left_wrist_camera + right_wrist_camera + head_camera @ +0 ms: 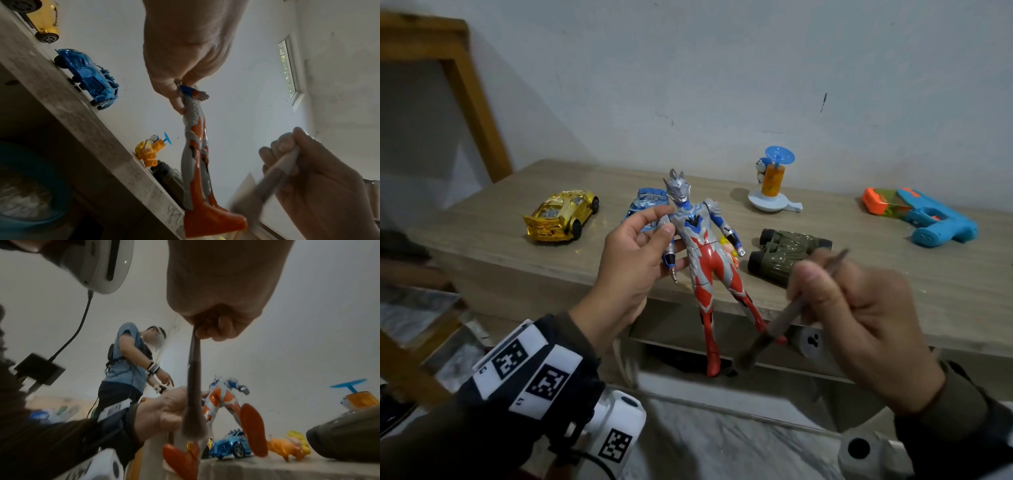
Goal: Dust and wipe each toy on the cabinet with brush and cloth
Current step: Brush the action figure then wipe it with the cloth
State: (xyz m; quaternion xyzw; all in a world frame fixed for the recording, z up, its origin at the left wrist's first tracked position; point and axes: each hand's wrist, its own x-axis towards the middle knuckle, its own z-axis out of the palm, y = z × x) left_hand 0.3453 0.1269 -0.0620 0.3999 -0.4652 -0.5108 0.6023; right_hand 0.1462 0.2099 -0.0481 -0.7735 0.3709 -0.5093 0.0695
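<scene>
- Left hand [631, 255], centre-left of head view: thumb and fingers pinch the hero figure [702, 253] by one arm, holding it upright in the air in front of the cabinet [493, 212] edge.
- Right hand [859, 308], lower right: fingers curled round the brush [787, 315] handle; brush blurred, bristle end down near the figure's feet.
- Right wrist view: bristles [193, 430] low centre, just beside the orange soles; whether they touch is unclear.
- On cabinet top: gold car [561, 214] left, blue car [643, 205] partly behind left hand, binoculars [787, 255] centre-right, propeller toy [774, 181] at the back, water gun [924, 216] far right.
- Small orange doll [147, 152] beside binoculars.
- Cloth: not seen in any view.
</scene>
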